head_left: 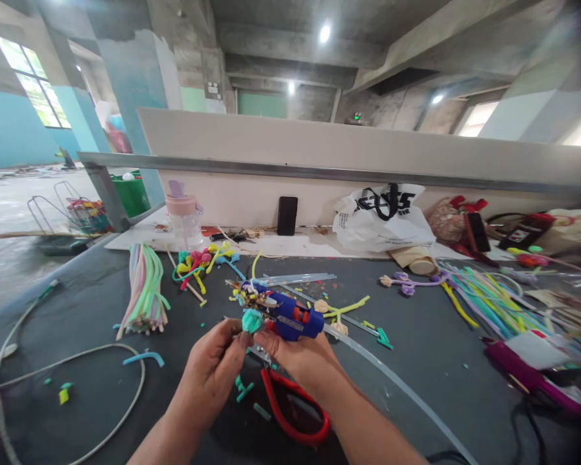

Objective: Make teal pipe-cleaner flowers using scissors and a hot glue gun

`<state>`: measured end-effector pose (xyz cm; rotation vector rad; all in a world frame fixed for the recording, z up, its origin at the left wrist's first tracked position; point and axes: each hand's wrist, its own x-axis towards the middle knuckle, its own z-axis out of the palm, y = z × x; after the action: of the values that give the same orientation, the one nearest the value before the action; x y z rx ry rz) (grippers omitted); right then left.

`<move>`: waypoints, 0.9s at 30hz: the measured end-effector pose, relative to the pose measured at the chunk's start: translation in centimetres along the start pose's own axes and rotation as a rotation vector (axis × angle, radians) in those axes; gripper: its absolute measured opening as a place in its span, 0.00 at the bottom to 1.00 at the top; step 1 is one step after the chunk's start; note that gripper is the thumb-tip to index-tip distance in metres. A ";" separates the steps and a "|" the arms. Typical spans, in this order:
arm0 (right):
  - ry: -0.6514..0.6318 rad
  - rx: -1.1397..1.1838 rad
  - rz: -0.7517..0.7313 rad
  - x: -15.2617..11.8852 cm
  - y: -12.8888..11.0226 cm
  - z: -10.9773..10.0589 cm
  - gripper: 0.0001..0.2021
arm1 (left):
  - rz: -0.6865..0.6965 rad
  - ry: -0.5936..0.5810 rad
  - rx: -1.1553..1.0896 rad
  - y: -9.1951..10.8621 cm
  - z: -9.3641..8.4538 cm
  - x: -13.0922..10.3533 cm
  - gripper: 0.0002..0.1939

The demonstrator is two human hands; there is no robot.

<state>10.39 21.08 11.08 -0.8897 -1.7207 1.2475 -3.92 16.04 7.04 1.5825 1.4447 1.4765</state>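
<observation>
My right hand (pixel 303 357) grips a blue glue gun (pixel 293 318) with an orange trigger, its nozzle pointing left. My left hand (pixel 213 368) pinches a small teal pipe-cleaner flower (pixel 252 320) right at the nozzle. Both hands hover over the dark grey table (pixel 416 349). Under my right hand lie pliers with red handles (pixel 290 413). A white power cord (pixel 397 381) trails from the gun toward the lower right.
A bundle of pastel pipe cleaners (pixel 144 290) lies at left, a colourful heap (pixel 489 300) at right, finished flowers (pixel 201 261) behind. A pink-lidded bottle (pixel 185 216), a black phone (pixel 287 215) and a white plastic bag (pixel 382 219) stand against the back board. Cut scraps (pixel 142 356) dot the table.
</observation>
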 end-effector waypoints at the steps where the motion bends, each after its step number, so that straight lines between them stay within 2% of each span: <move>1: 0.010 0.003 -0.009 0.0 0.0 0.1 0.10 | -0.018 -0.004 -0.019 -0.1 0.0 0.0 0.12; 5: 0.063 0.001 -0.048 0.2 -0.2 0.4 0.09 | -0.037 -0.039 -0.048 -0.2 0.0 -0.1 0.12; 9: 0.091 -0.038 -0.073 0.3 -0.1 0.4 0.08 | 0.005 -0.060 -0.035 -0.2 0.0 0.0 0.10; 21: 0.089 0.021 -0.045 0.5 0.9 0.7 0.08 | 0.130 0.005 0.198 -0.2 0.3 -0.1 0.12; 27: 0.090 0.020 -0.050 0.4 0.4 0.7 0.08 | 0.101 0.002 0.115 0.1 0.2 -0.1 0.12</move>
<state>9.62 21.31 10.63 -0.8735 -1.6470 1.1724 -3.68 15.94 7.04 1.7464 1.4940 1.4743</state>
